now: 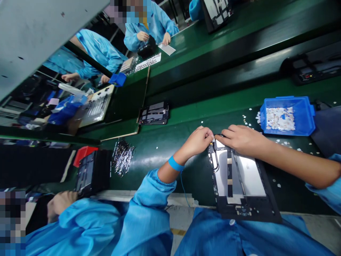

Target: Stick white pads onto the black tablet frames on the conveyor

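An opened tablet chassis [241, 185] lies on the green bench in front of me, black frame with pale silver panels inside. My left hand [198, 140] is curled into a fist at its top left corner, fingers pinched on something too small to name. A blue wrist strap [176, 164] circles that wrist. My right hand [241, 138] rests on the chassis's top edge, fingers bent and pressing on a small black part.
A blue bin [287, 115] of white scraps stands at the right, with scraps strewn around it. Another chassis [154, 113] lies on the belt. A pile of small metal parts [122, 156] sits left. Co-workers in blue coats [101, 49] work at the far side and beside me.
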`<state>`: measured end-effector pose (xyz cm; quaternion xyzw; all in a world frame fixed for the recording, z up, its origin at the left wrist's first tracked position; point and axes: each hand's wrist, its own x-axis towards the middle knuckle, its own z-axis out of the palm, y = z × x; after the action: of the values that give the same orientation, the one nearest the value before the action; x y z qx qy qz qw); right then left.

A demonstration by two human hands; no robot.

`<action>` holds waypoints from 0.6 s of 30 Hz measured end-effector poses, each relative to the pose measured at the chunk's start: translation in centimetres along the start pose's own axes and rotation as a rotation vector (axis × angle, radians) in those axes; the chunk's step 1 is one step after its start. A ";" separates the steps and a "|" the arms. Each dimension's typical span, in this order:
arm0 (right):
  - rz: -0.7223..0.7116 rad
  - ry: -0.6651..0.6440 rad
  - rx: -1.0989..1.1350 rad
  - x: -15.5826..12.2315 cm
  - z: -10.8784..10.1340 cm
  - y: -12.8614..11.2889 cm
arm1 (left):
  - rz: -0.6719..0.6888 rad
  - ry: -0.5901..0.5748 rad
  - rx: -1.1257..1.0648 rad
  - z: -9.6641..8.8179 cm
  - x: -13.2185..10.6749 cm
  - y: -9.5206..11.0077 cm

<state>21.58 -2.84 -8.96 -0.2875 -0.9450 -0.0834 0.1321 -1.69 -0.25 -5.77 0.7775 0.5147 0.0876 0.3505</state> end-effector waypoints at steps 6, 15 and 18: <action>-0.002 0.012 0.003 0.0 -0.1 0.0 | 0.003 0.025 0.007 0.3 -0.1 -0.1; 0.011 0.001 0.045 0.1 -0.2 0.0 | -0.001 0.088 0.023 1.1 -0.6 0.0; 0.005 -0.003 0.041 0.2 -0.2 0.0 | 0.021 0.130 0.046 1.6 -0.9 0.0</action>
<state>21.45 -2.83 -8.73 -0.2874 -0.9459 -0.0630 0.1367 -1.29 -1.71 -6.75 0.7835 0.5301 0.1297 0.2972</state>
